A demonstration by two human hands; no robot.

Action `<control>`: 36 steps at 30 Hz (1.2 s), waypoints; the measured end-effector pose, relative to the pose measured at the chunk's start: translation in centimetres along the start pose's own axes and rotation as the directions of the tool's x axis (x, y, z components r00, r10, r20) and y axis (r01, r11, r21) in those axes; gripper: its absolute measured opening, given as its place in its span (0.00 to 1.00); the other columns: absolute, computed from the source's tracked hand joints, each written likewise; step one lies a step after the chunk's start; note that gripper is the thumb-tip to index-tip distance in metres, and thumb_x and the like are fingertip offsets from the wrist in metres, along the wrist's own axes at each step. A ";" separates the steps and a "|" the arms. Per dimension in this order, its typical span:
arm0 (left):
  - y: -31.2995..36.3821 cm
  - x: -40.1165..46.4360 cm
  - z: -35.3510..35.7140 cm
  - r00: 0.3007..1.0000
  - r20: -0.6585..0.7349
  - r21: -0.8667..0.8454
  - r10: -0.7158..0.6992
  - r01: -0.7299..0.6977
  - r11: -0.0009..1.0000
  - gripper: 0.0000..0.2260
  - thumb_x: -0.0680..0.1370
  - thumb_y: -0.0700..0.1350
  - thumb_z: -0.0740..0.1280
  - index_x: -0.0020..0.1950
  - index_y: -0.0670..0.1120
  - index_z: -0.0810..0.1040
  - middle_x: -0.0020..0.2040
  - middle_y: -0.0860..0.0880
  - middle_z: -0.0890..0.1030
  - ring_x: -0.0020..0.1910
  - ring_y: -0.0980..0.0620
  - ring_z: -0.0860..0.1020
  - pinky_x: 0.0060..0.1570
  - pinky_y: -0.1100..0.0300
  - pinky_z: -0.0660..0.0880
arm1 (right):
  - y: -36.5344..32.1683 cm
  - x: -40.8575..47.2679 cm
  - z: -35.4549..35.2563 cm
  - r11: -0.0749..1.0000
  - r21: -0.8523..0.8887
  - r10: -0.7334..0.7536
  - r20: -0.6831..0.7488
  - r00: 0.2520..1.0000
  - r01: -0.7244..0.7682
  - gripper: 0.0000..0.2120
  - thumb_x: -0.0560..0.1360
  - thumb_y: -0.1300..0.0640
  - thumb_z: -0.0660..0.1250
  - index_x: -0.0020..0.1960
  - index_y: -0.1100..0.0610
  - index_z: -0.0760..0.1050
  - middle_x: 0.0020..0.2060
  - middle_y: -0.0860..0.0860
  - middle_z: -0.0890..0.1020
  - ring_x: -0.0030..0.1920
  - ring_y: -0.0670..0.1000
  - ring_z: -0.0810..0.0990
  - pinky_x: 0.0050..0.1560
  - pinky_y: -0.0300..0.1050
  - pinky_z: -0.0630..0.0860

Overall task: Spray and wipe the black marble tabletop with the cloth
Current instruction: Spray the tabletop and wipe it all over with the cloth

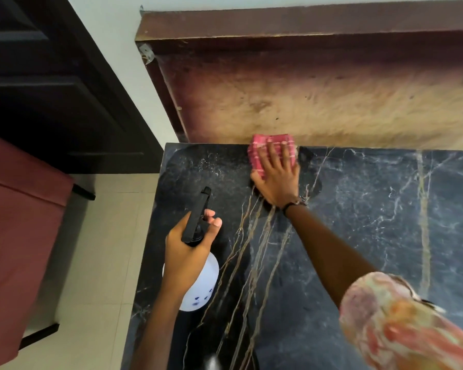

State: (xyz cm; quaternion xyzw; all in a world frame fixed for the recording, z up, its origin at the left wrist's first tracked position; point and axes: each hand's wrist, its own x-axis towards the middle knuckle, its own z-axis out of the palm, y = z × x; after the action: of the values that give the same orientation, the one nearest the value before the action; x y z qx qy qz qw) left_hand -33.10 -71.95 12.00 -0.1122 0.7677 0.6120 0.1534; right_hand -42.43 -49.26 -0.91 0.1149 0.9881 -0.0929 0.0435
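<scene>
The black marble tabletop [358, 222] with white and tan veins fills the lower right of the view. My right hand [278, 180] lies flat, fingers spread, on a folded pink checked cloth [262, 148] at the table's far edge, against the brown board. My left hand [187, 247] grips a spray bottle [202, 284] with a white body and black trigger head, held over the table's left side with the nozzle pointing away from me.
A worn brown wooden board [318, 89] stands upright behind the table. To the left are a dark door [38, 89], a white wall, pale floor tiles [104, 249] and a maroon-covered seat [16, 236]. The table's left edge runs near my left forearm.
</scene>
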 end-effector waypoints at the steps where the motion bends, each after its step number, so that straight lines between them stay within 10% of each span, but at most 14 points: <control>1: 0.0 -0.1 0.4 1.000 0.005 0.002 0.002 -0.002 1.000 0.10 0.69 0.52 0.71 0.49 0.53 0.82 0.43 0.52 0.84 0.37 0.50 0.78 0.57 0.42 0.75 | -0.4 -1.0 0.3 0.995 -0.017 -0.095 0.005 0.995 0.095 0.34 0.77 0.35 0.52 0.77 0.47 0.44 0.78 0.52 0.46 0.77 0.59 0.43 0.73 0.66 0.43; 5: 0.2 -0.2 2.0 0.999 0.020 0.022 0.027 -0.028 0.999 0.07 0.72 0.47 0.71 0.49 0.52 0.82 0.43 0.51 0.84 0.31 0.63 0.77 0.55 0.43 0.76 | 4.5 -7.9 0.7 0.953 -0.073 -0.293 0.034 0.956 0.294 0.34 0.75 0.34 0.48 0.77 0.46 0.51 0.78 0.51 0.53 0.77 0.57 0.47 0.73 0.63 0.56; 15: 0.0 -1.0 4.3 1.000 -0.016 0.033 0.027 -0.026 0.999 0.07 0.73 0.45 0.71 0.50 0.50 0.81 0.44 0.52 0.84 0.33 0.64 0.78 0.53 0.45 0.76 | 10.6 -0.4 -2.5 0.995 -0.006 0.103 0.021 0.994 -0.103 0.36 0.73 0.32 0.43 0.77 0.46 0.44 0.78 0.50 0.46 0.77 0.59 0.43 0.72 0.68 0.47; 21: 0.1 -1.8 5.7 0.999 -0.015 0.063 0.040 -0.039 0.997 0.06 0.73 0.43 0.71 0.48 0.53 0.80 0.43 0.52 0.83 0.34 0.64 0.79 0.45 0.64 0.74 | 9.0 -7.8 -0.4 0.931 -0.081 -0.354 0.036 0.935 0.356 0.33 0.77 0.35 0.48 0.78 0.47 0.49 0.78 0.52 0.50 0.77 0.58 0.46 0.72 0.63 0.57; 30: -1.4 -4.3 5.1 0.998 -0.060 0.068 -0.013 0.017 0.998 0.06 0.73 0.44 0.71 0.48 0.52 0.81 0.43 0.53 0.83 0.35 0.56 0.79 0.54 0.49 0.77 | 12.6 -8.4 -1.8 0.999 -0.020 -0.038 0.001 0.999 0.038 0.35 0.73 0.33 0.43 0.76 0.46 0.47 0.77 0.51 0.50 0.77 0.59 0.48 0.69 0.67 0.57; 33: -2.0 -5.2 4.4 0.995 -0.090 0.054 -0.041 0.046 0.997 0.08 0.73 0.44 0.71 0.51 0.49 0.81 0.43 0.50 0.83 0.40 0.44 0.79 0.56 0.41 0.75 | 6.6 -8.7 -0.4 0.986 -0.012 -0.167 0.021 0.986 0.168 0.34 0.76 0.34 0.50 0.77 0.47 0.48 0.78 0.52 0.48 0.77 0.59 0.46 0.70 0.67 0.54; 36: -2.7 -6.4 3.7 0.994 -0.101 0.056 -0.042 0.048 0.997 0.07 0.73 0.43 0.71 0.50 0.48 0.81 0.43 0.49 0.83 0.31 0.56 0.78 0.56 0.40 0.75 | 3.7 -14.3 1.2 0.914 -0.047 -0.401 0.053 0.915 0.403 0.32 0.76 0.36 0.50 0.77 0.47 0.52 0.77 0.52 0.56 0.77 0.59 0.50 0.72 0.65 0.58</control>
State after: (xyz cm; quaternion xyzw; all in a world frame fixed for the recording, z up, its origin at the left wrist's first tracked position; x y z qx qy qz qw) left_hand -25.85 -69.04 11.17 -0.1554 0.7893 0.5792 0.1320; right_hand -27.59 -49.12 -1.23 -0.0939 0.9917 -0.0743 0.0473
